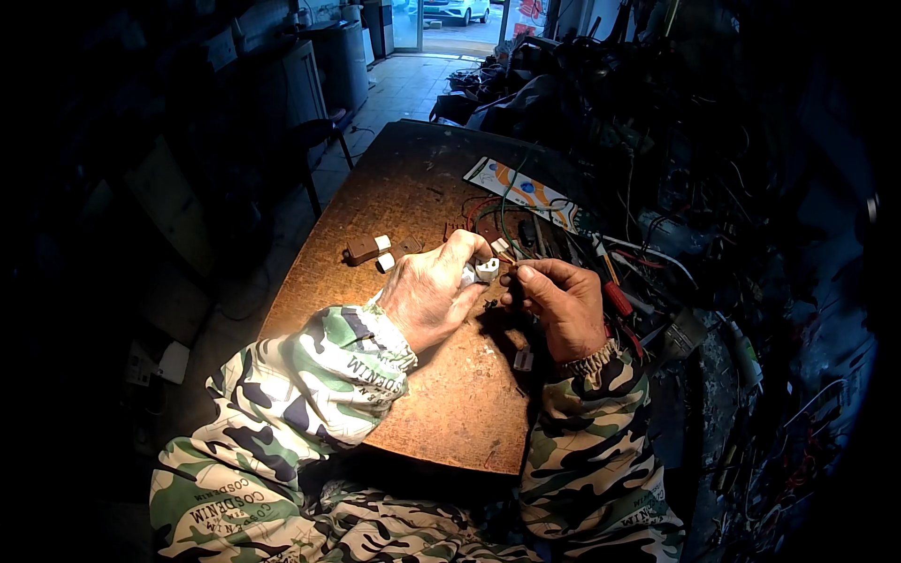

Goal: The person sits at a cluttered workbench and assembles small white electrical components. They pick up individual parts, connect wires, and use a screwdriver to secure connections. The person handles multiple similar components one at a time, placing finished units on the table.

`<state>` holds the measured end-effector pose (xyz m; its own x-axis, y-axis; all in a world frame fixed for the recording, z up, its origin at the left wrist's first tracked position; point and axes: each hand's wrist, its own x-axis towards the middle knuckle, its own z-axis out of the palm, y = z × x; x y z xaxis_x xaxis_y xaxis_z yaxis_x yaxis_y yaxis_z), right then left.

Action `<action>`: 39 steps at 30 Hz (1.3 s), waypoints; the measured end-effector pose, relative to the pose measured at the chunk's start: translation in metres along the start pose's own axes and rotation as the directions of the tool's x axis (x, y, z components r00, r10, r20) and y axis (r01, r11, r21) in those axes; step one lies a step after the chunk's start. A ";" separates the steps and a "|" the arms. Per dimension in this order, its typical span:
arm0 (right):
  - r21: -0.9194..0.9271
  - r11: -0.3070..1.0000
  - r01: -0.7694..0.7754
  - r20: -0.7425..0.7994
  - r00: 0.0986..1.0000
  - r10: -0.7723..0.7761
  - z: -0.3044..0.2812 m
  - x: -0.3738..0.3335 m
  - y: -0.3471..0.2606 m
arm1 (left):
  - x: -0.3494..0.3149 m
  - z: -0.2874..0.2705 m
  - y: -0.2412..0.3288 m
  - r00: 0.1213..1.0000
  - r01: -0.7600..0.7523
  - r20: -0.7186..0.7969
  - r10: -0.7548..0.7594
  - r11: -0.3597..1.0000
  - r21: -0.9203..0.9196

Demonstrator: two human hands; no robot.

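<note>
My left hand (427, 293) is closed around a small white plastic part (487, 269) with dark openings in its end face, like a connector housing. Fingers and thumb hide the rest of it. Close by on the right, my right hand (566, 305) pinches something thin, which looks like a wire end, beside that face. Whether the two touch I cannot tell. Left of my hands lie a brown block with a white end (364, 250) and a small white piece (386, 263). Another small whitish piece (524, 360) rests in shadow below my right hand.
Both hands work over a worn brown table (441, 413). Beyond them are loose red and green wires and a white, orange-patterned strip (526, 192). A red-handled tool (618, 298) and a brush (683, 334) lie right. Dark clutter fills the right side; a stool (314, 136) stands left.
</note>
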<state>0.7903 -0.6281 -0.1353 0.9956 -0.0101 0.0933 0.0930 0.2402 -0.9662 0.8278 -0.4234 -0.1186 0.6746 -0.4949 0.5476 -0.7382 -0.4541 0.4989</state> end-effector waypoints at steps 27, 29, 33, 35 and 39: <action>-0.060 0.995 0.079 -0.005 0.997 -0.079 0.001 -0.001 0.004 | 0.007 -0.005 -0.001 0.813 0.562 0.369 -0.452 0.440 -0.700; -0.055 0.995 0.087 0.004 0.996 -0.087 0.001 -0.003 0.000 | 0.008 -0.001 -0.003 0.814 0.550 0.371 -0.446 0.387 -0.740; -0.113 0.988 0.105 0.018 0.994 -0.104 -0.003 -0.003 0.002 | 0.009 0.000 -0.003 0.822 0.542 0.370 -0.433 0.395 -0.741; -0.138 0.985 0.102 0.018 0.995 -0.100 0.004 -0.001 0.000 | 0.008 -0.009 0.001 0.809 0.563 0.376 -0.452 0.414 -0.715; -0.220 0.966 0.138 -0.012 0.990 -0.144 0.007 -0.001 0.003 | 0.006 -0.006 0.000 0.832 0.528 0.327 -0.448 0.460 -0.714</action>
<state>0.7893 -0.6205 -0.1365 0.9719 -0.0558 0.2285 0.2298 0.0170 -0.9731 0.8319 -0.4224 -0.1113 0.8924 -0.4512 0.0126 0.0156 0.0587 0.9982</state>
